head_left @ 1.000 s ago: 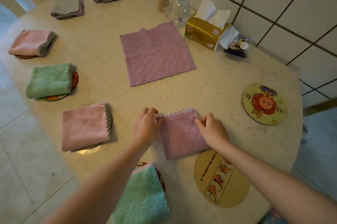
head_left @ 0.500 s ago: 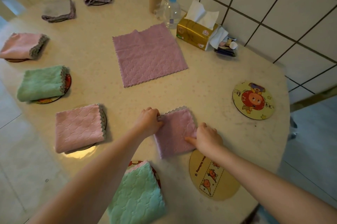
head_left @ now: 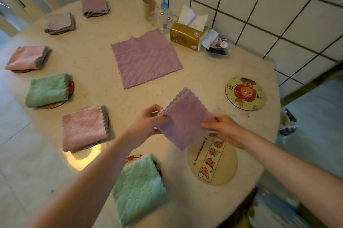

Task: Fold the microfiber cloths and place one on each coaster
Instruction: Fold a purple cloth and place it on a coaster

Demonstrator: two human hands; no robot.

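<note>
Far to the left of both hands, 2 folded cloths sit on coasters: a pink cloth (head_left: 26,57) and, nearer, a green cloth (head_left: 46,90). Beyond them lie a grey-brown cloth (head_left: 58,23) and a mauve cloth (head_left: 94,6), each folded on a coaster. Just left of the left hand, a second pink cloth (head_left: 83,127) lies folded on its coaster, and below the left forearm a second green cloth (head_left: 138,188) covers most of a red-rimmed coaster (head_left: 157,164).

Left hand (head_left: 146,123) pinches the left edge of the folded purple cloth (head_left: 185,120), thumb on top and fingers curled beneath. This cloth is tilted and appears raised off the table (head_left: 204,71), between the 2 hands. Beyond the hands, 1 purple cloth lies spread flat (head_left: 145,58).

Right hand (head_left: 225,129) grips the cloth's right edge, fingers curled around it. Directly below this hand sits a bare cream coaster (head_left: 213,164) with a strip of cartoon figures; the cloth's lower corner hangs over its top rim. Further right, well apart from the hands, lies 1 yellow coaster (head_left: 245,94), also bare. Against the tiled wall stand a cardboard cup (head_left: 148,8), a clear bottle (head_left: 165,17) and a gold tissue pack (head_left: 187,36).
</note>
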